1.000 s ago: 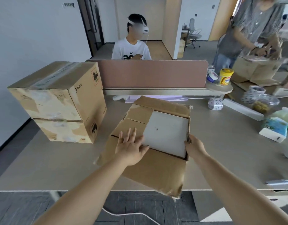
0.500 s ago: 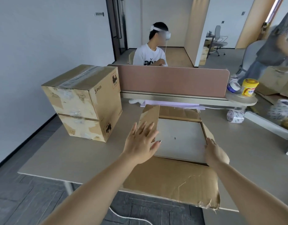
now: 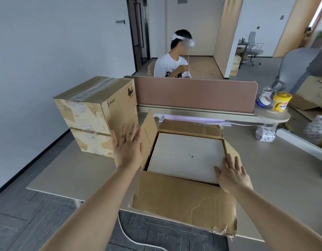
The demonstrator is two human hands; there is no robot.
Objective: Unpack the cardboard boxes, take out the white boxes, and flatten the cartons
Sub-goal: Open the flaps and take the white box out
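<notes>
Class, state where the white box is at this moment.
In the head view, the white box lies inside the open carton mid-table, right of the stacked cartons, with the right hand at its near right corner.

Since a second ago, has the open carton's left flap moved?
Yes. The left flap swung up and outward: it lay across the white box, now it stands at that box's left edge, the left hand open beside it.

Illumination is bright, even and diffuse. Overexposed glare enters at the upper right corner. Shadows on the counter are soft and faint. Wide-angle distortion bows straight lines near the frame edges. The right edge, including the grey chair, is blurred.
</notes>
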